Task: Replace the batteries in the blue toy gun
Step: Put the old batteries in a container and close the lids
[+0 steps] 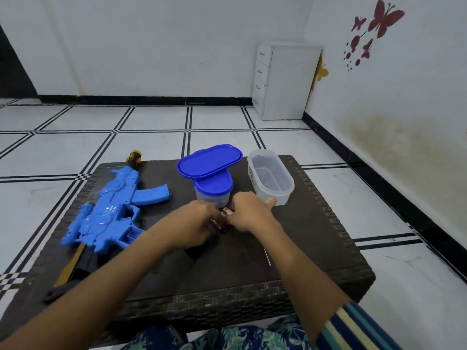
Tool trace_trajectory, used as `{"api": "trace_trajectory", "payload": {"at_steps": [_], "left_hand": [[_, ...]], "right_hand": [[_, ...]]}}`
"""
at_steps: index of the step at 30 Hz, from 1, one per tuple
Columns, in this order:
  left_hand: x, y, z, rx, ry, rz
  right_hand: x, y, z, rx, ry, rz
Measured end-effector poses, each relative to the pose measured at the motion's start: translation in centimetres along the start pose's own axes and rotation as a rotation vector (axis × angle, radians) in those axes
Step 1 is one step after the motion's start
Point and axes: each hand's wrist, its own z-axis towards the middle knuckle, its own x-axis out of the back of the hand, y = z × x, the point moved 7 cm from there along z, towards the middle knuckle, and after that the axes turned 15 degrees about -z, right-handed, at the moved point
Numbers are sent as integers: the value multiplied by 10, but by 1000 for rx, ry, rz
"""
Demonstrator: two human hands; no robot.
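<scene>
Both hands meet mid-desk, left hand point(199, 219) and right hand point(249, 213) each with its grip curled on small batteries point(225, 215); how firmly, I cannot tell. Batteries look smooth and rollable: pinch their sides. Near the left edge the toy gun point(111, 210), light, stiff plastic, points toward the far edge.

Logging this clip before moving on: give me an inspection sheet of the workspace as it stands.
Surface: dark woven table on a tiled floor.
Job's things: blue toy gun lying at left; small batteries between the hands.
Clutter: lidded tub with a loose blue lid on top; open clear tub; thin metal tool.
Grippers: left hand and right hand both closed around the batteries.
Cables: nothing seen.
Surroundings: white drawer unit; butterfly wall stickers.
</scene>
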Motion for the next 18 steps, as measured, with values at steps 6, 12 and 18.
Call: {"api": "trace_trajectory", "payload": {"at_steps": [6,12,18], "left_hand": [[-4,-8,8,-29,-50,55],[-3,-10,8,-65,-3,70],[31,-2,5,-20,269,-78]], "right_hand": [[-4,3,6,-56,-86,33],[4,-3,2,-69,20,9],[11,13,-5,-54,63,195]]}}
